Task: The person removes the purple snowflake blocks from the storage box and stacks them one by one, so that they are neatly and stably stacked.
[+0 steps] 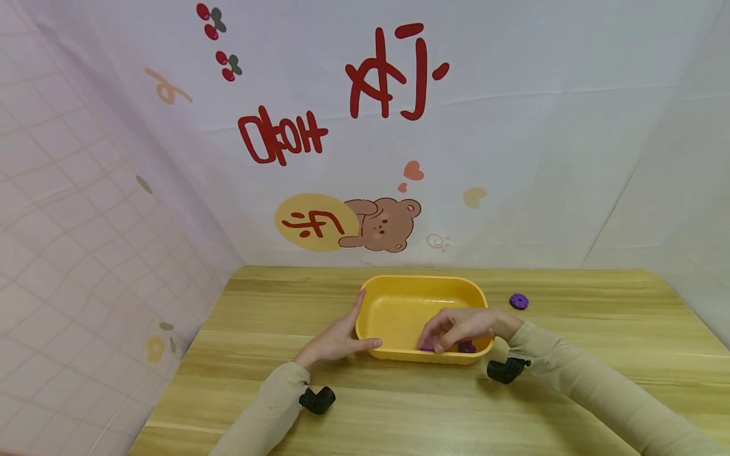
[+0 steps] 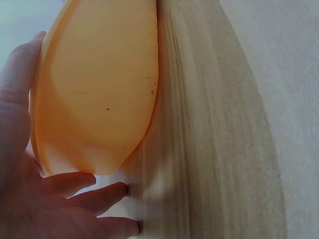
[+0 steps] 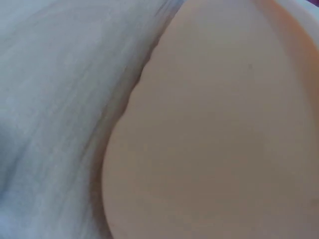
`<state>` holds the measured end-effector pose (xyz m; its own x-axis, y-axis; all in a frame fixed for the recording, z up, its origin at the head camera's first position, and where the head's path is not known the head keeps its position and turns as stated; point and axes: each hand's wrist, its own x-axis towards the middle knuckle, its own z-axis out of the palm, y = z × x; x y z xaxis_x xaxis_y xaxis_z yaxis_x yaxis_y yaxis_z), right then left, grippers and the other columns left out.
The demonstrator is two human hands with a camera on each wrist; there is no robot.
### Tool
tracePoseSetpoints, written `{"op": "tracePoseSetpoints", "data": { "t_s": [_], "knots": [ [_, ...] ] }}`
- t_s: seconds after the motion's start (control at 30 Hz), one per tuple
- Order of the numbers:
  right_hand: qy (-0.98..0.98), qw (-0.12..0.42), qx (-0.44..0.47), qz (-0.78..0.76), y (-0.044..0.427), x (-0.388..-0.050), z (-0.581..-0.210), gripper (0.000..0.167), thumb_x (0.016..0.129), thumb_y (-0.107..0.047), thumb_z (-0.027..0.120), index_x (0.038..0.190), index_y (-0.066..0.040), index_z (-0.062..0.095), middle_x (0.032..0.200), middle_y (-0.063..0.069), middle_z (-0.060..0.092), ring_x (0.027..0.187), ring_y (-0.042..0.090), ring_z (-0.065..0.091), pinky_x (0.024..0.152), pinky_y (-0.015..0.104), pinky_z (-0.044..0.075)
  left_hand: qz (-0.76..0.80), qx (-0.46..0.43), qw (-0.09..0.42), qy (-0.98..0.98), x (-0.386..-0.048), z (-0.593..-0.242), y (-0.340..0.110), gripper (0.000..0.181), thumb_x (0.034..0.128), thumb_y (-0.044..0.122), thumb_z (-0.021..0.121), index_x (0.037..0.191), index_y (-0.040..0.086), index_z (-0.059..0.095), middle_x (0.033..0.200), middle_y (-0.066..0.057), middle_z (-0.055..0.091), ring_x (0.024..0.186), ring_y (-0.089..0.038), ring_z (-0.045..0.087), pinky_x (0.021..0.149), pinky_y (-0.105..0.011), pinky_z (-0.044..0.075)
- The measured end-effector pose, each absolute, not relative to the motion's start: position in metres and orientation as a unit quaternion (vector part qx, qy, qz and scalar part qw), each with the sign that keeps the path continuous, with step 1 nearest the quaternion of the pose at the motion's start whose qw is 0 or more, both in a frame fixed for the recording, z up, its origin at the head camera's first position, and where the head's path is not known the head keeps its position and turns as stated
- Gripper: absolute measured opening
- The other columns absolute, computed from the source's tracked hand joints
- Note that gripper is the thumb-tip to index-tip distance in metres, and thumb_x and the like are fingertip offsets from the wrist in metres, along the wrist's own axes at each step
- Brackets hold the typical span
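A yellow plastic basin (image 1: 393,320) stands on the wooden table. My left hand (image 1: 338,342) rests against its left end, with the thumb on the near rim. In the left wrist view, the fingers (image 2: 102,197) of that hand are spread and fairly straight beside the basin wall (image 2: 104,74). Inside the basin, my right hand (image 1: 463,324) pinches a small purple piece (image 1: 426,348), mostly covered by the fingers. Another purple piece (image 1: 466,347) lies in the basin under that hand. The right wrist view shows only the basin's outer wall (image 3: 209,139) and table, no fingers.
A round purple disc with holes (image 1: 519,301) lies on the table (image 1: 274,310), right of the basin. A white printed cloth (image 1: 542,190) hangs behind the table's far edge. Black wrist cameras (image 1: 317,400) sit below both sleeves.
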<state>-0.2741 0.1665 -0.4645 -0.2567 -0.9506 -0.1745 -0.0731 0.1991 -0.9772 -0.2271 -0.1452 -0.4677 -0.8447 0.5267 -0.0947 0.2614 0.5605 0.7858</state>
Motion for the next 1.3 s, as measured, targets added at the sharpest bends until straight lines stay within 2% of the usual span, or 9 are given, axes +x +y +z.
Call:
{"op": "tracePoseSetpoints", "data": {
  "t_s": [0.23,0.37,0.43,0.6,0.7,0.97,1.3],
  "knots": [
    [0.658,0.396,-0.413,-0.489,0.169,-0.276,-0.458,0.034,0.090,-0.008,0.065,0.119,0.010,0.062,0.111,0.028,0.063,0.099,0.023,0.063,0.087,0.032,0.052,0.409,0.230,0.163,0.868,-0.229,-0.466,-0.143,0.108,0.0869,0.044,0.071,0.156,0.014,-0.007,0.160,-0.013,0.004,0.142,-0.033,0.019,0.113,-0.049,0.019],
    [0.686,0.354,-0.410,-0.486,0.174,-0.278,-0.452,0.030,0.089,-0.006,0.065,0.116,0.006,0.064,0.109,0.029,0.064,0.098,0.032,0.063,0.085,0.033,0.052,0.413,0.232,0.165,0.865,-0.229,-0.467,-0.144,0.109,0.0866,0.045,0.071,0.156,0.015,-0.008,0.159,-0.014,0.005,0.142,-0.034,0.019,0.113,-0.050,0.020],
    [0.704,0.331,-0.409,-0.477,0.177,-0.277,-0.448,0.028,0.089,-0.007,0.066,0.116,0.003,0.066,0.107,0.025,0.066,0.097,0.034,0.062,0.084,0.034,0.053,0.416,0.235,0.165,0.863,-0.229,-0.467,-0.144,0.109,0.0865,0.044,0.071,0.155,0.015,-0.009,0.159,-0.015,0.005,0.142,-0.034,0.019,0.112,-0.051,0.020],
    [0.758,0.253,-0.411,-0.438,0.184,-0.274,-0.435,0.025,0.088,-0.011,0.070,0.112,-0.004,0.068,0.097,0.007,0.069,0.090,0.024,0.062,0.079,0.035,0.054,0.422,0.233,0.166,0.860,-0.230,-0.468,-0.146,0.109,0.0870,0.043,0.071,0.155,0.016,-0.009,0.159,-0.016,0.006,0.142,-0.033,0.018,0.113,-0.051,0.019],
    [0.779,0.211,-0.415,-0.420,0.189,-0.272,-0.429,0.024,0.086,-0.009,0.072,0.110,-0.005,0.069,0.095,0.003,0.068,0.088,0.022,0.062,0.079,0.036,0.054,0.425,0.230,0.165,0.860,-0.230,-0.469,-0.146,0.108,0.0870,0.041,0.072,0.156,0.017,-0.009,0.159,-0.015,0.006,0.142,-0.032,0.018,0.113,-0.050,0.018],
    [0.812,0.155,-0.395,-0.401,0.209,-0.269,-0.422,0.026,0.087,-0.010,0.073,0.111,-0.004,0.067,0.102,0.001,0.067,0.091,0.022,0.062,0.083,0.044,0.052,0.424,0.230,0.165,0.860,-0.229,-0.468,-0.145,0.108,0.0872,0.041,0.072,0.155,0.014,-0.008,0.159,-0.014,0.005,0.143,-0.031,0.017,0.113,-0.049,0.017],
    [0.827,0.081,-0.387,-0.399,0.235,-0.272,-0.421,0.026,0.088,-0.009,0.071,0.113,-0.002,0.066,0.105,0.003,0.067,0.093,0.018,0.063,0.082,0.040,0.053,0.420,0.230,0.162,0.863,-0.228,-0.470,-0.146,0.109,0.0865,0.042,0.072,0.155,0.011,-0.007,0.159,-0.016,0.004,0.143,-0.034,0.016,0.113,-0.050,0.016]
  ]
}}
